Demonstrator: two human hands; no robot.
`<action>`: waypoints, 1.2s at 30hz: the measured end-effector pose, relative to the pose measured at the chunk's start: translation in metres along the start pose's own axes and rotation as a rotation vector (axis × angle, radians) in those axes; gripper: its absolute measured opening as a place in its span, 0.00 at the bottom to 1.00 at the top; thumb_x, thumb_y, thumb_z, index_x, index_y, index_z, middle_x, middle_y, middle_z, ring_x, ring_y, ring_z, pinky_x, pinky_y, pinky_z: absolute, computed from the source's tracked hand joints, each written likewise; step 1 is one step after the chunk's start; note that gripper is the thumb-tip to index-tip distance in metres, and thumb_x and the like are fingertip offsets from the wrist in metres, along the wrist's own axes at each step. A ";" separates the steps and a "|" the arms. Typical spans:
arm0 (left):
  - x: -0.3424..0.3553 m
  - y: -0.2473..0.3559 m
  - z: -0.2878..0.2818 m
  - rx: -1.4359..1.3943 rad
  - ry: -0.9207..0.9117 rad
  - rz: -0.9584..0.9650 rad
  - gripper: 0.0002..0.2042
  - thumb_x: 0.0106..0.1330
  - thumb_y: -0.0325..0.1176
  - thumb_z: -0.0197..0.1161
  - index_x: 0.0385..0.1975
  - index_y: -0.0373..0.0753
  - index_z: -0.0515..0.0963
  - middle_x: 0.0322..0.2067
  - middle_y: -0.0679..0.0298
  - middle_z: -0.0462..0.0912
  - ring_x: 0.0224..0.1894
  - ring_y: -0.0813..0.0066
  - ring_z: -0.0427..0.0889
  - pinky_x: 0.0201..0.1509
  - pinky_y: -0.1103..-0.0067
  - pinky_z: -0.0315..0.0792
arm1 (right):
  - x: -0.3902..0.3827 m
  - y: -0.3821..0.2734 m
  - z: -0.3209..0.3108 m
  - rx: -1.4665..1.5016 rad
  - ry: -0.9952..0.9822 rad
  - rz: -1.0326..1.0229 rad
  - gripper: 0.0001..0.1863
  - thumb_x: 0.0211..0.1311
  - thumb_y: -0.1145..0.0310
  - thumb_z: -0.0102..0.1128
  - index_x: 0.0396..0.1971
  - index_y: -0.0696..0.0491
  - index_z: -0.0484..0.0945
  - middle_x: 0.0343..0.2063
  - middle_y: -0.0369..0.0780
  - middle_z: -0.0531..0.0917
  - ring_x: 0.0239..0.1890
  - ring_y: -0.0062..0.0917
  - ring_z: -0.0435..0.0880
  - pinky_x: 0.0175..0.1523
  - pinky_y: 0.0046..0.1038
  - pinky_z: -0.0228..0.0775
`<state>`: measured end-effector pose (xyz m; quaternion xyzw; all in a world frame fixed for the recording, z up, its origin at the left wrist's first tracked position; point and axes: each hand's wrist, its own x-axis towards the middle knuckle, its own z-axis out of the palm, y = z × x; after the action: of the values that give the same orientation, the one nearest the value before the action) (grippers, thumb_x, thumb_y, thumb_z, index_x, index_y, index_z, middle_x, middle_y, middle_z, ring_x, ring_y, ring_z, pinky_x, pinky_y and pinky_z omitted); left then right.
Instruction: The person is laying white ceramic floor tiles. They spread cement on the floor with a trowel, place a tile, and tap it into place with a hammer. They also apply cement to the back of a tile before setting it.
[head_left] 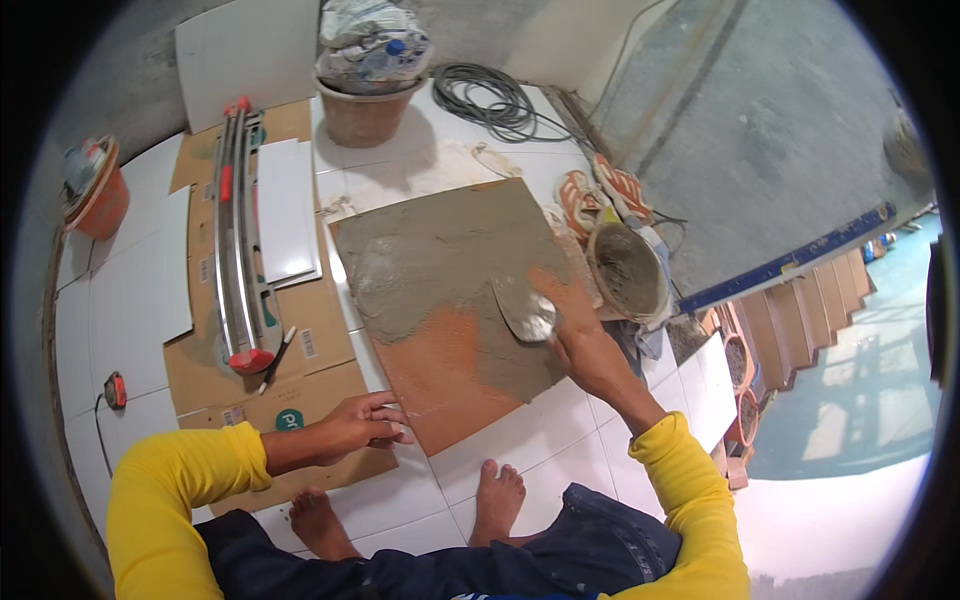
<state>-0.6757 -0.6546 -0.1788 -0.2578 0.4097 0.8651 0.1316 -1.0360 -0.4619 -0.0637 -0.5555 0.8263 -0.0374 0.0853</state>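
two bare feet point(410, 510) rest on the white tiled floor point(520, 440). the left hand point(365, 422), fingers curled together, presses on the near corner of the square orange-backed tile point(440, 370), which lies flat on the floor and is mostly coated in grey mortar. the right hand point(570, 320) grips a mortar-smeared steel trowel point(522, 308) pressed on the tile, just beside a mortar-filled bucket point(628, 272).

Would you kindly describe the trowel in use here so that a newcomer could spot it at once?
Start at the big orange-backed tile lying face down in the middle of the white floor, half coated with grey mortar. At its right edge, the right hand presses a small trowel onto the mortar. Its flat, mortar-smeared metal blade sets it apart from the round mortar bucket beside it.
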 end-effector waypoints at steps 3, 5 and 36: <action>-0.008 0.008 -0.006 0.025 0.047 -0.008 0.25 0.79 0.27 0.62 0.75 0.37 0.68 0.57 0.64 0.85 0.58 0.69 0.89 0.57 0.78 0.81 | -0.021 0.040 -0.043 0.225 -0.267 0.087 0.18 0.74 0.56 0.65 0.44 0.59 0.87 0.38 0.57 0.89 0.43 0.57 0.87 0.50 0.51 0.78; -0.006 0.010 -0.005 0.039 0.058 -0.004 0.22 0.79 0.29 0.63 0.70 0.37 0.72 0.55 0.65 0.86 0.58 0.70 0.89 0.57 0.76 0.81 | -0.035 0.065 -0.082 0.184 -0.201 0.255 0.21 0.72 0.54 0.66 0.44 0.59 0.87 0.40 0.57 0.89 0.44 0.55 0.89 0.51 0.52 0.79; 0.011 -0.001 0.008 -0.023 0.253 -0.004 0.06 0.77 0.29 0.68 0.47 0.38 0.78 0.39 0.68 0.83 0.43 0.74 0.86 0.57 0.69 0.84 | 0.072 0.254 -0.015 0.208 -0.159 0.521 0.26 0.74 0.51 0.64 0.32 0.64 0.87 0.24 0.51 0.87 0.30 0.41 0.90 0.37 0.43 0.79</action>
<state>-0.6872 -0.6479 -0.1817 -0.3671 0.4127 0.8300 0.0775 -1.2969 -0.4329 -0.0957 -0.3140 0.9236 -0.0550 0.2129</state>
